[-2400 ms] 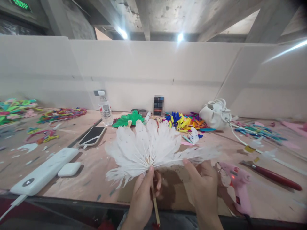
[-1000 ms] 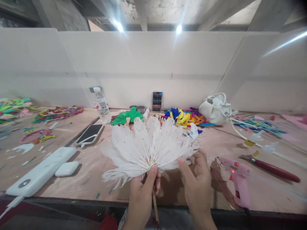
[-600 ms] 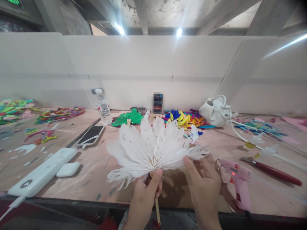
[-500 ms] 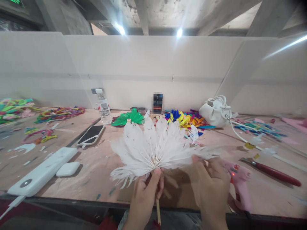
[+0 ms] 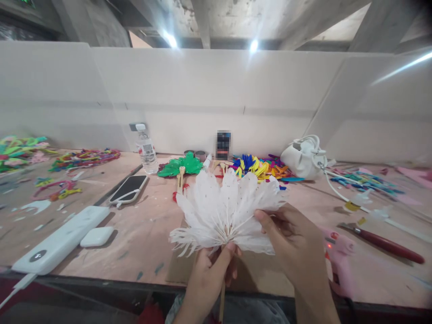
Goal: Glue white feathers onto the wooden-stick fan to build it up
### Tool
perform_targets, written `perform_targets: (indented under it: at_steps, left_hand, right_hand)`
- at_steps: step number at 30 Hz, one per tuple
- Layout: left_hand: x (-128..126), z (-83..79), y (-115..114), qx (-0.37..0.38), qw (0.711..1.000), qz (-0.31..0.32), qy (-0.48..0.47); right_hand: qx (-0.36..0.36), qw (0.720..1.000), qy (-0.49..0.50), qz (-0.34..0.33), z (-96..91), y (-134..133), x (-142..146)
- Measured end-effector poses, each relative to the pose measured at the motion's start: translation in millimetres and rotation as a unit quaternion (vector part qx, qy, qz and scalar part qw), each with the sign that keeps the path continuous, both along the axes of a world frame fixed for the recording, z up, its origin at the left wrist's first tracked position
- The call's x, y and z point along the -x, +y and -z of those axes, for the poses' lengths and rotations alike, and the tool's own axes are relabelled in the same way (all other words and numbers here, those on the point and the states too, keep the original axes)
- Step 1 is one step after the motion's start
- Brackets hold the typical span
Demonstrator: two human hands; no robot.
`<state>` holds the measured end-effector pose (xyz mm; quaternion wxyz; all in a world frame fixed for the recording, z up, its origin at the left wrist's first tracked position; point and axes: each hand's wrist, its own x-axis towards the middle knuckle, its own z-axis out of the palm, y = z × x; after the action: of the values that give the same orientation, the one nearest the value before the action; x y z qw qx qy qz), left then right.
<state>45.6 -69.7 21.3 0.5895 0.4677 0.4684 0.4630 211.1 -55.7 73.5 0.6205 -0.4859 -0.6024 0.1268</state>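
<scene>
Left hand (image 5: 211, 274) and right hand (image 5: 292, 240) are bare, the visible forearms (image 5: 317, 297) too; grey cloth (image 5: 258, 311) shows between them low down (too dim to tell which garment)

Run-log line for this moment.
left hand: grips white feather fan at base; right hand: touches fan's right edge; pink glue gun: red light on, partly hidden
</scene>
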Motion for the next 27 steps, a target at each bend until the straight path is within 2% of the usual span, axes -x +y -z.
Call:
perform_targets:
  at_steps: [9,14,18,23,27]
  left_hand:
    - [4,2.3,-3,-0.003,0.996,-0.031,0.086]
    - [0,-1.6,-6,0.013,0.994,-0.069,0.081]
    - [-2,-3.8,-8,0.035,0.994,-0.085,0.065]
    - [-3,-4.4,-7,0.027,0.992,-0.114,0.048]
    - [-2,-1.9,-6,0.025,0.994,-0.095,0.049]
  right_hand:
    - [0.008,0.998,-0.064,0.020,3.1,3,5]
    - [-0.045,0.990,-0.123,0.057,-1.3,9,7]
    - [-0.089,0.987,-0.119,0.069,-4.9,17,5]
    - [-0.084,0.988,-0.105,0.073,-7.1,19,1]
    - [-0.071,0.992,-0.091,0.053,-8.7,19,0]
